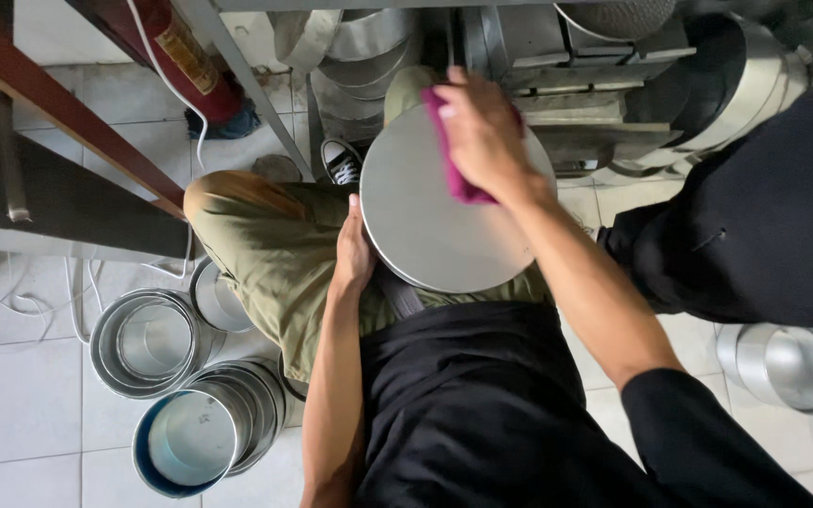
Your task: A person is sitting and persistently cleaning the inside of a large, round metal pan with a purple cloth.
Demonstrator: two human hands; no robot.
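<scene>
My right hand point(484, 132) presses a magenta cloth point(452, 155) flat against the upturned face of a round metal pan point(435, 221); the grip there is closed down on the cloth, fingers spread over it, palm bearing on the metal. The cloth sits under that grip and trails a little toward my wrist, near the pan's far edge. My left hand point(354, 252) cups the pan's near-left rim, fingers curled round the edge where I cannot see them, thumb lying along the side, so that grip is clamped on the pan itself. The pan rests on my lap, across my olive trousers point(275, 254), below the right grip and just to the right of the left one.

I judge the pan light and stiff, thin sheet metal, smooth enough to slip, and its rim is likely thin, so the rolled edge is the place to hold, braced against my thigh. The cloth is soft and limp and wants a flat palm.

To the left of my left grip, down on the tiled floor point(21, 395), stand nested stacks of round tins point(148, 341).
</scene>
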